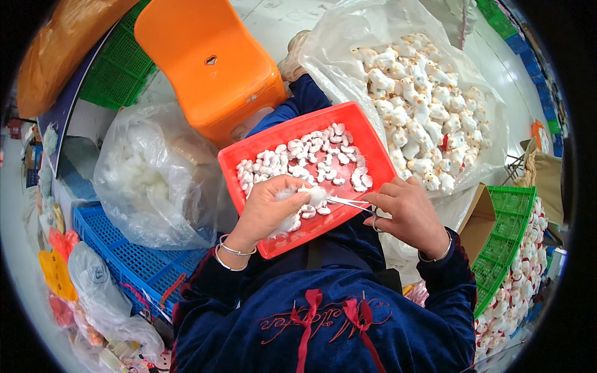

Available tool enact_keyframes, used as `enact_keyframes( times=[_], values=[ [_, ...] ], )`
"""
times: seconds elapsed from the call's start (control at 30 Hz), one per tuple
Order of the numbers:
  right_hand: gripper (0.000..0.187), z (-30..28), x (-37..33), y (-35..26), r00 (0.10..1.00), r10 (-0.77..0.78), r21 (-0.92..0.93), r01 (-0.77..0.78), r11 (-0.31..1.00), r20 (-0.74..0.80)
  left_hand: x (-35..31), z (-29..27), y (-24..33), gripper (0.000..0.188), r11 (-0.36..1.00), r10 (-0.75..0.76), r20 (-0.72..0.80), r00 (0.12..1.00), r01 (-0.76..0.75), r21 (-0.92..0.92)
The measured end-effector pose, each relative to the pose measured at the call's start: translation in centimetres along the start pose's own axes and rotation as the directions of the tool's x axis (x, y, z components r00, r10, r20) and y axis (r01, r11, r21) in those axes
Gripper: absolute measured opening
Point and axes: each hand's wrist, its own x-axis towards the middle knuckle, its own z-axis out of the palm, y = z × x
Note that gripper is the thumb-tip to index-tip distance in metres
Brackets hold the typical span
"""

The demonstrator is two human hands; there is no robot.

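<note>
Over a red tray (371,140) on my lap, my left hand (270,205) pinches a small white plush piece (317,196) between thumb and fingertips. Some loose white fluff (286,222) shows under that hand. My right hand (403,210) is closed on silvery ring-handled forceps (347,201), with the tips at the white piece. Whether the tips are inside it I cannot tell. Many small, curved white plush pieces (308,148) lie scattered in the tray.
An orange stool (208,68) stands ahead. To the left, a clear bag of white stuffing (158,180) sits by a blue crate (134,255). At right are an open plastic bag (336,56) of white plush toys (423,118) and a green crate (507,236).
</note>
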Motion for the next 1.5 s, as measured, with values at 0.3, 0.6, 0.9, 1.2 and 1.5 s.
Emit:
enact_keyframes(
  times=[0.3,0.6,0.9,1.2,1.5],
  values=[
    [0.042,0.4,0.6,-0.9,0.999,-0.001,-0.045,0.002,0.999,0.039,0.4,0.8,-0.3,0.017,0.998,0.065,0.011,0.998,-0.065,0.006],
    [0.051,1.0,0.5,-1.2,0.999,0.036,-0.121,-0.040,0.992,-0.033,1.3,1.1,-0.7,0.009,0.996,-0.066,0.031,0.997,0.067,-0.053],
    [0.063,0.1,0.4,-0.7,0.995,0.044,0.029,-0.042,0.999,-0.090,1.1,1.4,-0.4,0.006,0.990,0.024,-0.013,1.000,-0.026,-0.136],
    [0.063,-0.4,0.3,-0.9,0.992,0.048,0.059,-0.042,0.997,-0.120,1.3,1.0,-0.8,0.009,0.990,0.072,-0.087,0.994,-0.082,-0.117],
    [0.046,0.0,0.2,-0.3,0.997,0.080,-0.097,-0.080,0.992,-0.009,1.2,1.2,-0.7,0.015,0.989,0.095,-0.058,0.994,-0.101,-0.107]
  ],
)
